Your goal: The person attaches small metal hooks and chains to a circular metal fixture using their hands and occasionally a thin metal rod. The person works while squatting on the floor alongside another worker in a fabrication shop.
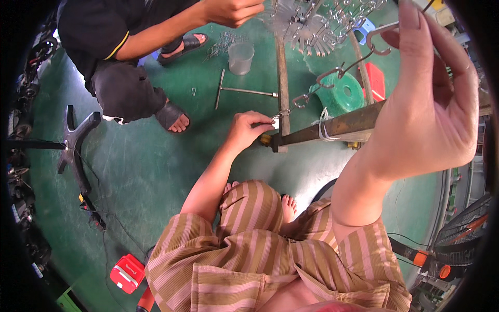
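Observation:
A chain of metal hook-shaped links joined by thin rods [328, 78] runs slantwise from lower left to upper right between my hands. My left hand [245, 131] pinches its lower end between thumb and fingers, beside the corner of a rusty metal frame [340, 125]. A small white piece shows at those fingertips. Close to the camera, my right hand [429, 99] is raised at the upper right. Its thumb and curled fingers close on the chain's upper end; the exact grip is partly hidden behind the thumb.
Several metal hooks hang on a clear, fringed round piece [306, 26] above the frame. Opposite me crouches a person, one hand [234, 10] near it. On the floor are a clear bucket [240, 58], T-handle wrench [244, 91], green plastic stool [338, 96] and red box [127, 273].

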Motion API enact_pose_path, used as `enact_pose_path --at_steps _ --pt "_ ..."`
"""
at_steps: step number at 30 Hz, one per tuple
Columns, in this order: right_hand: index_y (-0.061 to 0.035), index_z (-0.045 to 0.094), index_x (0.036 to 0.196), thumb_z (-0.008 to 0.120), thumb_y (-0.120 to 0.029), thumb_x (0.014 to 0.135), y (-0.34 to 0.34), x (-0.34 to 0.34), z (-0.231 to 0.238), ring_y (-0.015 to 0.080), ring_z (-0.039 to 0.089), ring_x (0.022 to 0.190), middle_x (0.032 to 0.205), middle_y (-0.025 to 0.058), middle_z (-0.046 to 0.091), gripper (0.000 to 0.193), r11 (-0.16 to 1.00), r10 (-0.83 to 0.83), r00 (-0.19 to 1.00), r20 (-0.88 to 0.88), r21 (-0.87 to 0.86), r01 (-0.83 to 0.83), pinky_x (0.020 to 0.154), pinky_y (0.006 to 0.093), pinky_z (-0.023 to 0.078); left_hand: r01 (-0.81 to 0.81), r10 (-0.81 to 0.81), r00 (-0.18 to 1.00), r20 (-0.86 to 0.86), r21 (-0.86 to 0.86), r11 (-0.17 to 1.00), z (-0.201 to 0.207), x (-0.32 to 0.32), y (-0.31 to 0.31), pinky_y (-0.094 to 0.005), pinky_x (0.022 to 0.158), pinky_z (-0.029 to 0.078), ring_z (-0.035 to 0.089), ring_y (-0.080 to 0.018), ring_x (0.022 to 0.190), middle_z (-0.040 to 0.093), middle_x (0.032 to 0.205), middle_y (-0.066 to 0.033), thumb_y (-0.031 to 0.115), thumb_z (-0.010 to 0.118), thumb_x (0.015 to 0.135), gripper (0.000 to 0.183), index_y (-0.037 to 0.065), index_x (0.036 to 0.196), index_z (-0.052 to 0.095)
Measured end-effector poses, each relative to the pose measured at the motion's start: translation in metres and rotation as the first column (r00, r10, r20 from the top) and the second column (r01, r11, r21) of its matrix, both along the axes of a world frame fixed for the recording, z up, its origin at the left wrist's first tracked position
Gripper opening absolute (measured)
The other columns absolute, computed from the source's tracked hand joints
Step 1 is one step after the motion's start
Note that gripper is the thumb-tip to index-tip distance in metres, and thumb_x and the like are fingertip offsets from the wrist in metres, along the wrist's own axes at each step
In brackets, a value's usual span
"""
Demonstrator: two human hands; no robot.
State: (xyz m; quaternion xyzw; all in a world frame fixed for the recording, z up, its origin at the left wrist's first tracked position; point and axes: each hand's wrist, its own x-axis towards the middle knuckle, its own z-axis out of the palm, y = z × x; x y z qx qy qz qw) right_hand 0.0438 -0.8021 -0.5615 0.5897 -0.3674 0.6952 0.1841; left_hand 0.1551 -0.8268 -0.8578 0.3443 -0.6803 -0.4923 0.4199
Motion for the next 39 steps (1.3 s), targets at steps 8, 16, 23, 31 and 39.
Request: enact_pose_path --at_steps 8,16,23,31,39 --pt "0.0093 0.063 0.084 0.065 0.01 0.076 0.005 -0.002 0.002 0.0145 0.063 0.063 0.086 0.0117 0.063 0.008 0.996 -0.082 0.994 -0.072 0.01 0.083 0.059 0.0212 0.052 0.001 0.004 0.998 0.059 -0.086 0.996 0.028 0.024 -0.014 -0.0257 0.061 0.048 0.063 -0.0149 0.069 0.066 0.078 -0.009 0.0 0.071 0.069 0.016 0.002 0.085 0.07" --pt "0.0092 0.063 0.084 0.064 0.011 0.077 0.011 0.0 0.003 0.0146 0.063 0.064 0.089 0.0115 0.062 0.007 0.994 -0.113 0.989 -0.094 -0.005 0.113 0.058 0.0219 0.052 -0.048 0.088 0.983 0.164 -0.233 0.971 0.09 0.052 -0.038 -0.0254 0.056 0.044 0.055 -0.0117 0.059 0.064 0.072 -0.0075 0.003 0.073 0.067 0.014 0.001 0.081 0.069" --pt "0.0092 0.062 0.083 0.065 0.011 0.076 0.014 -0.001 0.009 0.0156 0.063 0.063 0.089 0.0119 0.061 0.007 0.992 -0.124 0.987 -0.106 -0.048 0.12 0.057 0.0217 0.052 0.14 -0.076 0.943 0.324 -0.176 0.974 0.126 0.042 -0.055 -0.0281 0.059 0.046 0.062 -0.0172 0.065 0.065 0.074 -0.0092 0.0 0.069 0.067 0.013 0.0 0.08 0.068" --pt "0.0092 0.062 0.083 0.065 0.011 0.076 0.015 0.0 0.01 0.0156 0.063 0.064 0.09 0.0121 0.061 0.008 0.985 -0.171 0.976 -0.132 -0.05 0.166 0.057 0.0215 0.052 0.038 0.021 0.945 0.328 -0.173 0.984 0.103 0.043 -0.056 -0.0268 0.058 0.047 0.061 -0.0143 0.063 0.065 0.071 -0.009 0.001 0.069 0.069 0.012 0.0 0.081 0.068" --pt "0.0088 0.062 0.083 0.065 0.011 0.076 0.018 -0.001 0.009 0.0155 0.063 0.064 0.089 0.0121 0.062 0.008 0.991 -0.129 0.985 -0.115 -0.043 0.124 0.057 0.0217 0.053 -0.304 0.333 0.943 0.026 -0.35 0.886 0.147 0.024 -0.089 -0.0223 0.055 0.046 0.058 -0.0066 0.059 0.068 0.072 -0.0059 0.005 0.072 0.072 0.013 0.0 0.083 0.069"
